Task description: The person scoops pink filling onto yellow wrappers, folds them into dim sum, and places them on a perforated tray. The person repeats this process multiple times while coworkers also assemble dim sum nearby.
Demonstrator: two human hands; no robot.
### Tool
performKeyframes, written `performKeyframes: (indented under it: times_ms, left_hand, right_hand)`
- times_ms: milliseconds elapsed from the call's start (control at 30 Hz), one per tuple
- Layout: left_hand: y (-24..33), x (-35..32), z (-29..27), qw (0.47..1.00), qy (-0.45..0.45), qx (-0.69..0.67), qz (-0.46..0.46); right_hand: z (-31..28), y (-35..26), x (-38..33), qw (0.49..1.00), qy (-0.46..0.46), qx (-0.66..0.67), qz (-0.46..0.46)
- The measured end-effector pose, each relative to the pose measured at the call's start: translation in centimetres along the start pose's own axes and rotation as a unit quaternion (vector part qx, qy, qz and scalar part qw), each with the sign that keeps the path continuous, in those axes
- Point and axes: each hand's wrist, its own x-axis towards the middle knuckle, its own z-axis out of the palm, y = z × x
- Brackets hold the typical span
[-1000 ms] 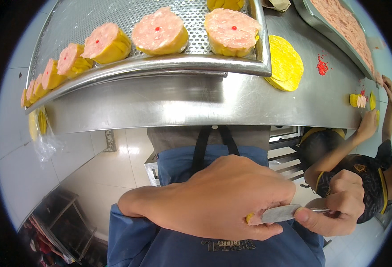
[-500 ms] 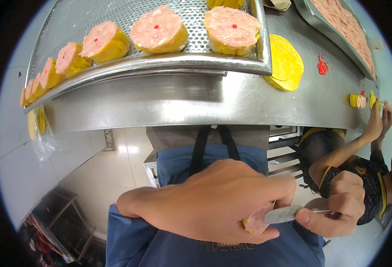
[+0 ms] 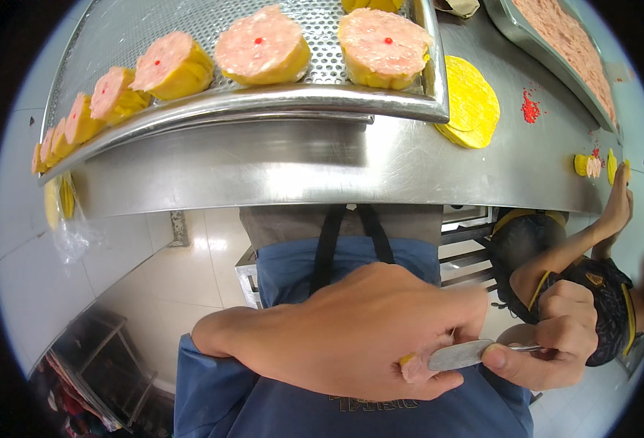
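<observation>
So the left hand [image 3: 351,332] is curled tight around a little dumpling [image 3: 413,365], only a bit of pink filling and a sliver of yellow wrapper peeking out at the fingertips, low in the frame right over the blue apron [image 3: 351,255]. The right hand [image 3: 556,336] is just beside it, fingers pinched shut on a small flat metal spatula [image 3: 461,354] whose blade tip sits against the filling. Both hands hang well below and in front of the steel table [image 3: 300,164], so there's a fair bit of open air between them and the table's rounded front edge. Up on the table, a perforated metal tray [image 3: 212,109] overhangs toward that edge, lined with finished dumplings [image 3: 263,47] topped pink with a red dot each, running off to the left rim. Right of the tray there's a stack of round yellow wrappers [image 3: 472,102], then a small pile of red bits [image 3: 530,109], and a tray of pink filling [image 3: 563,51] at the far corner. Off to the right another person's hand [image 3: 618,204] is reaching up to the table edge near a couple more small dumplings [image 3: 588,164], so that side's pretty crowded. The left side drops away to tiled floor [image 3: 117,270].
</observation>
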Motion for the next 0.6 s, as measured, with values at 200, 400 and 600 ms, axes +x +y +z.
performKeyframes:
  times_ms: [200, 400, 600]
  left_hand:
    - [-0.8, -0.1, 0.5, 0.995, 0.051, 0.053, 0.072]
    - [0.7, -0.8, -0.3, 0.999, 0.013, -0.026, -0.034]
    - [-0.9, 0.5, 0.7, 0.994, 0.035, 0.04, 0.098]
  right_hand:
    - [-0.4, -0.2, -0.2, 0.998, -0.03, -0.039, 0.035]
    - [-1.3, 0.1, 0.0, 0.999, -0.04, -0.003, 0.023]
    - [0.1, 0.4, 0.0, 1.0, -0.021, -0.001, -0.001]
